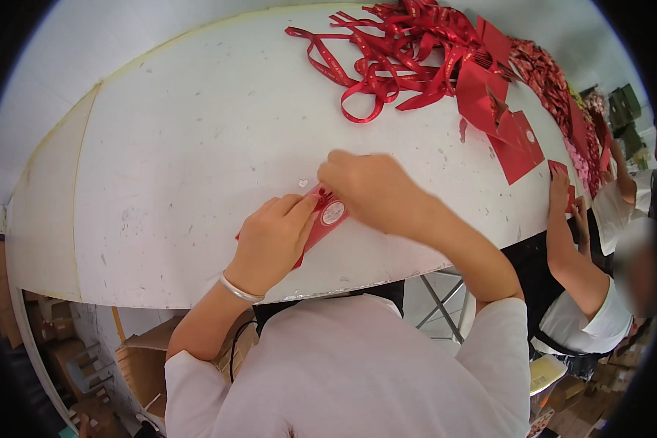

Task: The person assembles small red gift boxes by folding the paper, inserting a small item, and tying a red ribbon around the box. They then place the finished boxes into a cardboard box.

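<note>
A flat red packet with a round white label lies slantwise on the white table in front of me. My left hand, a silver bangle at its wrist, grips the packet's left side, thumb and fingers pressed together near its upper end. Over that same end my right hand is closed, its fingertips curled together. Between the two hands shows a bit of dark red ribbon; whether the right fingers hold it is hidden. Just beyond the fingertips is a small, clear heart-shaped piece.
Tangled red printed ribbons heap up at the far right. Nearer lie folded red paper packets, one with a round label. At the right edge a co-worker's hands handle a red packet. Cardboard boxes stand below the table, left.
</note>
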`<state>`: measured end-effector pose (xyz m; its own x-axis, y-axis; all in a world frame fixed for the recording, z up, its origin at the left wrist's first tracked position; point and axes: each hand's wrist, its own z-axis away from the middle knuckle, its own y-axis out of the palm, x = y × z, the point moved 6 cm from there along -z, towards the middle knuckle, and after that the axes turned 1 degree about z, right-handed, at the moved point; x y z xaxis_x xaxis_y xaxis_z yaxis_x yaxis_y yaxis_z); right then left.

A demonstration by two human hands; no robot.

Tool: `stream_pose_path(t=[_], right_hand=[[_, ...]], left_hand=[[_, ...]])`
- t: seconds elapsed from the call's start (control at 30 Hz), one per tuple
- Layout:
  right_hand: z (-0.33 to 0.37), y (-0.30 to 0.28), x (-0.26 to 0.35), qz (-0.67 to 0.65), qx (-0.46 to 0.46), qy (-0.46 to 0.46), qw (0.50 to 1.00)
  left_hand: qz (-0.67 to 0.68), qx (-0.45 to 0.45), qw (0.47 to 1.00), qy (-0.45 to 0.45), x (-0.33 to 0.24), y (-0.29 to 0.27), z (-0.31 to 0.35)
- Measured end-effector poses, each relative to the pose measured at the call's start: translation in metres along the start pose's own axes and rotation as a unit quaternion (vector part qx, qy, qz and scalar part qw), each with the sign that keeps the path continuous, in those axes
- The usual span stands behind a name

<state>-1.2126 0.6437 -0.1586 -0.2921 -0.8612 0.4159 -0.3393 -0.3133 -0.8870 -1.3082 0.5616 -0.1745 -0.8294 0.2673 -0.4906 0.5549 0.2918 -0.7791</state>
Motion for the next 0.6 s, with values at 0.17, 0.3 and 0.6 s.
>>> stream_pose_path(t=[0.17,0.3,0.6], right_hand=[[0.011,0.002,-0.004,-0.093,-0.038,0.029,0.995],[0.01,0.004,-0.017,-0.016,0.009,0.072,0.997],[0.026,-0.002,-0.002,-0.015,-0.061,0.012,0.998]], left_hand=[[0.037,0.067,0.997,0.002,0.0,-0.017,-0.013],[0.164,0.212,0.952,-0.149,0.014,-0.022,-0.018],[0.298,0.296,0.848,-0.324,0.04,-0.039,0.004]])
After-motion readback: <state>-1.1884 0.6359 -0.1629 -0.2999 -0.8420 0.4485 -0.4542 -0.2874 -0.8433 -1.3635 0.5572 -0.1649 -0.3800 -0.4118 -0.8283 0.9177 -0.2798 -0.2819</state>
